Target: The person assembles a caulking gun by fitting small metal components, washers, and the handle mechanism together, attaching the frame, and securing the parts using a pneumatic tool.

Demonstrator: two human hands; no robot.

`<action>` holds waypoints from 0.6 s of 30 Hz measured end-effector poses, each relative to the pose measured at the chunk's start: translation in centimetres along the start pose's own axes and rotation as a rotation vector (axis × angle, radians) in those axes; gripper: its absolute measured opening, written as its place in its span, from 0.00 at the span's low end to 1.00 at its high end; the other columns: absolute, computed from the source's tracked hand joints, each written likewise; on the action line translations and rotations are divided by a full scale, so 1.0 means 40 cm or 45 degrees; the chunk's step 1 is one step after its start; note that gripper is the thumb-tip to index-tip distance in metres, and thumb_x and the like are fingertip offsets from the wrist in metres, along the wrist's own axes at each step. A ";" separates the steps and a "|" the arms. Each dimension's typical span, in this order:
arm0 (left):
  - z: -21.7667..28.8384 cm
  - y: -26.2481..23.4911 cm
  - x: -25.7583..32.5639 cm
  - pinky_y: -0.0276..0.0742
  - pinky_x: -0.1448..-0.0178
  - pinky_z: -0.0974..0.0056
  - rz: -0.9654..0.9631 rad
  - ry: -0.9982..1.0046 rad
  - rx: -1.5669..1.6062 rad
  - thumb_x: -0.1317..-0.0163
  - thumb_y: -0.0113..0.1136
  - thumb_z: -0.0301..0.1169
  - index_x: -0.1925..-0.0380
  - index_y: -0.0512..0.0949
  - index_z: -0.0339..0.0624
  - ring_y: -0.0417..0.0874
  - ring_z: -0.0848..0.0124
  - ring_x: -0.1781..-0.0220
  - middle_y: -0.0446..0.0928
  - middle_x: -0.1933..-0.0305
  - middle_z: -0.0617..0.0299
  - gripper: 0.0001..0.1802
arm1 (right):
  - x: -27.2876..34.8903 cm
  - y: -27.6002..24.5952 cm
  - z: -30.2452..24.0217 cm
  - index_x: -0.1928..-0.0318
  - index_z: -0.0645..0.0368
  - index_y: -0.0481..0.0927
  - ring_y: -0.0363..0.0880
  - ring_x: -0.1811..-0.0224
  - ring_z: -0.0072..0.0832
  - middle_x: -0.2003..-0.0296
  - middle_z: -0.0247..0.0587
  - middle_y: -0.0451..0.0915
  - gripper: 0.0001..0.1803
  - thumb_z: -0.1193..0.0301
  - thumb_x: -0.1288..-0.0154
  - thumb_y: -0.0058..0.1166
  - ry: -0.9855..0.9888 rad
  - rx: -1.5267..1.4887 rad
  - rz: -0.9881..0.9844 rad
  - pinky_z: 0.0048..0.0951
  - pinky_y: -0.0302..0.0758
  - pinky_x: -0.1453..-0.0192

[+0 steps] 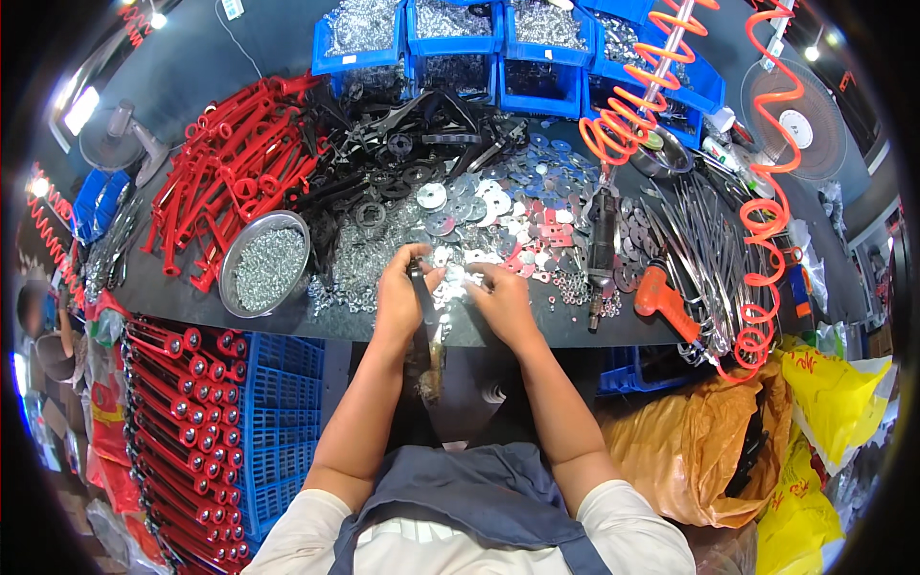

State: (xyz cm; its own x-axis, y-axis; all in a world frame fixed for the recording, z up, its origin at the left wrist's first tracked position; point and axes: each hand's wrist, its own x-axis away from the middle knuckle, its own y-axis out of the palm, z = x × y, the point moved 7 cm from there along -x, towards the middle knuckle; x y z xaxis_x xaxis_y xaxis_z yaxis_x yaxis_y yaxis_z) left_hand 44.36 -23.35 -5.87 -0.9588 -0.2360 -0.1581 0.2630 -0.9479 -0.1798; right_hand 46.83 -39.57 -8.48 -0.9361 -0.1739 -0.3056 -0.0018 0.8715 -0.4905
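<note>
My left hand (399, 297) is at the table's front edge, closed around a dark, narrow metal part (419, 287) that points down toward my lap. Its exact kind does not show. Just to the right, my right hand (503, 302) has thumb and fingers bent together over bright small pieces; glare hides what they hold. Beyond both hands lies a heap of flat metal washers (465, 211), with small nuts (359, 287) to the left. Red long-handled parts (230, 172) are piled at the far left, and black parts (412, 139) at the back.
A round metal bowl (265, 264) of small hardware stands left. Blue bins (455, 43) line the back. To the right are an upright air screwdriver (602, 240), a red-orange power tool (666, 302), coiled orange hoses (767, 216) and thin metal rods (704, 249). Below sits an orange sack (680, 450).
</note>
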 end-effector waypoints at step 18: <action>0.113 -0.103 0.281 0.72 0.46 0.70 -0.187 0.063 0.171 0.36 0.53 0.20 0.48 0.70 0.33 0.77 0.75 0.51 0.76 0.52 0.58 0.16 | 0.232 -0.075 -0.182 0.58 0.66 0.81 0.76 0.58 0.22 0.57 0.37 0.76 0.09 0.80 0.40 0.56 0.129 -0.925 -0.023 0.22 0.75 0.56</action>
State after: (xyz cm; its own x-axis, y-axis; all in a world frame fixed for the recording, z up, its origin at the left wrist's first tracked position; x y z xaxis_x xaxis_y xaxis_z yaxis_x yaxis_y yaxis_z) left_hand 32.01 -23.07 -2.52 -0.9785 -0.0854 -0.1879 0.1008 -0.9921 -0.0742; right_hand 35.61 -40.45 -3.91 -0.9616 -0.1783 -0.2086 -0.2172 0.9591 0.1813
